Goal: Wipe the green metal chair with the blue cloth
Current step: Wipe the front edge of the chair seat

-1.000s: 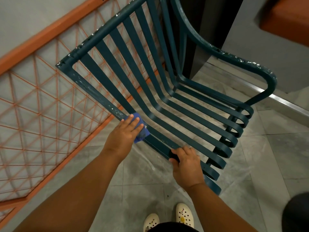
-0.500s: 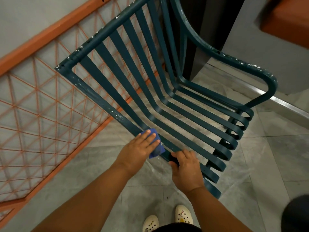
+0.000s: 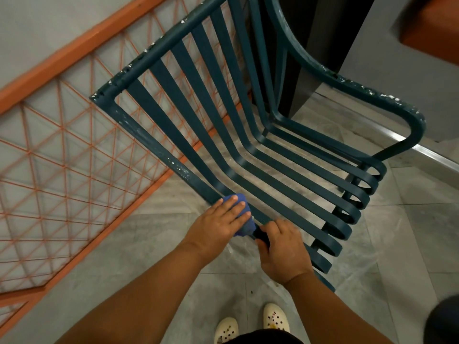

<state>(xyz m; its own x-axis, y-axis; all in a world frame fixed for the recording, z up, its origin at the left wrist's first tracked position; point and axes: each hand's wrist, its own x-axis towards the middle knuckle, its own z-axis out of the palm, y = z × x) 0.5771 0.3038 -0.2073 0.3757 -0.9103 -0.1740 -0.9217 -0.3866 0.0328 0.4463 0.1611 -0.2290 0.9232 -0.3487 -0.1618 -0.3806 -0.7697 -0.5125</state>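
Note:
The green metal chair [image 3: 248,135] stands in front of me, made of flat slats with chipped paint on its frame. My left hand [image 3: 218,224] presses the blue cloth [image 3: 244,220] onto the near side rail, low down where the back meets the seat. Most of the cloth is hidden under my fingers. Right beside it, my right hand [image 3: 283,249] grips the same rail at the seat's near edge, almost touching the cloth.
An orange metal grille [image 3: 62,157] runs along the wall at the left, close behind the chair. A dark pillar [image 3: 310,45] and a grey ledge stand behind the armrest at the right. Grey floor tiles lie below, with my white shoes [image 3: 250,324] at the bottom.
My left hand has slid the cloth down the side rail toward my right hand. The right hand has kept its grip on the rail.

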